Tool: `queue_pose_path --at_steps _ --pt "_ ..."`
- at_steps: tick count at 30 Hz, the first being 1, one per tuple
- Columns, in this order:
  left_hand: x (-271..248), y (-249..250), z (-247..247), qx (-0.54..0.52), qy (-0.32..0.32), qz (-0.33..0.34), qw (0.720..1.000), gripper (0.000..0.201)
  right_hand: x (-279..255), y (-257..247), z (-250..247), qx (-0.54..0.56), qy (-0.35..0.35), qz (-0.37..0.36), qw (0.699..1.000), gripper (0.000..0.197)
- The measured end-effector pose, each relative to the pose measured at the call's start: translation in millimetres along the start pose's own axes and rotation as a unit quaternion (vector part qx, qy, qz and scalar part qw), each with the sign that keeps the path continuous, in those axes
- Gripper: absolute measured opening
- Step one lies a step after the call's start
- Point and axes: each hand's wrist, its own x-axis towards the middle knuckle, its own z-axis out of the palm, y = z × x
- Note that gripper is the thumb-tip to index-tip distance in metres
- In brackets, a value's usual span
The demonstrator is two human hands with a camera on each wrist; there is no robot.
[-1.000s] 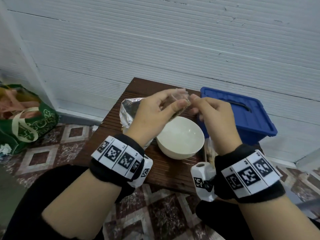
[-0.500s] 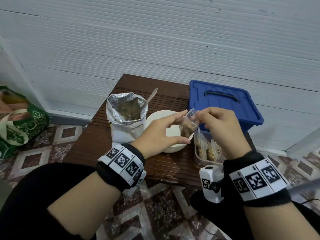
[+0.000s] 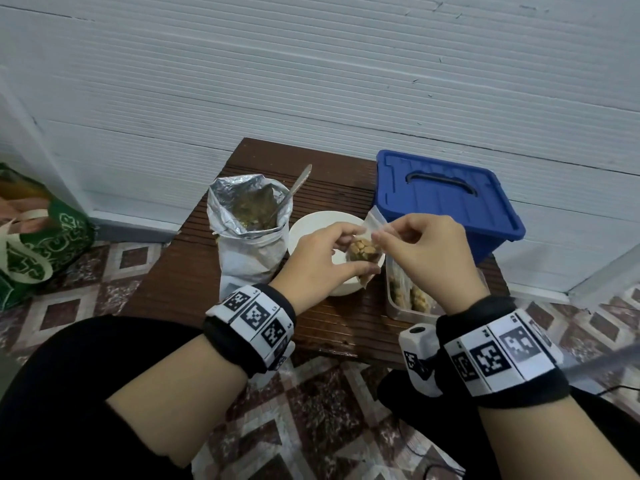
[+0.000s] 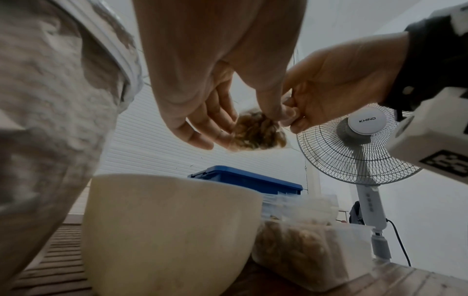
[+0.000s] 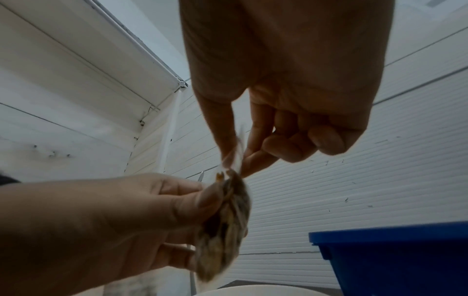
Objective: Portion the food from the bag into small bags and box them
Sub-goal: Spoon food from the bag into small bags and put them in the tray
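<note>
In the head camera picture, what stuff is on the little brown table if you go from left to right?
Foil bag with a spoon → white bowl → clear box of filled small bags → blue lid.

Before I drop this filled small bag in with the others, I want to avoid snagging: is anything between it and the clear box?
Nothing visible does. The small bag, held by the left hand and right hand, hangs above the bowl; the clear box sits open just right of it, holding packed bags.
</note>
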Motion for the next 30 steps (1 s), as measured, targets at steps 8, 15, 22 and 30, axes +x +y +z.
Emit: queue_pose_path --at_steps 8,15,22,30 --pt "0.5 -9.2 7.1 -0.005 -0.006 -0.029 1.0 0.04 1.6 14.4 -16.1 0.023 0.069 0.034 0.997 0.017" --pt "-2.0 -12.8 5.8 0.021 -0.006 -0.047 0.999 0.033 0.3 46.9 -55.3 -0.007 0.158 0.12 0.98 0.021" --pt "-0.3 -12.3 0.0 0.026 0.004 -0.06 0.998 0.033 -1.3 74.2 -43.3 -0.171 0.022 0.179 0.969 0.029" --pt "-0.2 -15.8 -2.2 0.028 0.003 -0.075 0.997 0.031 4.7 98.1 -24.9 -0.177 -0.082 0.235 0.952 0.021"
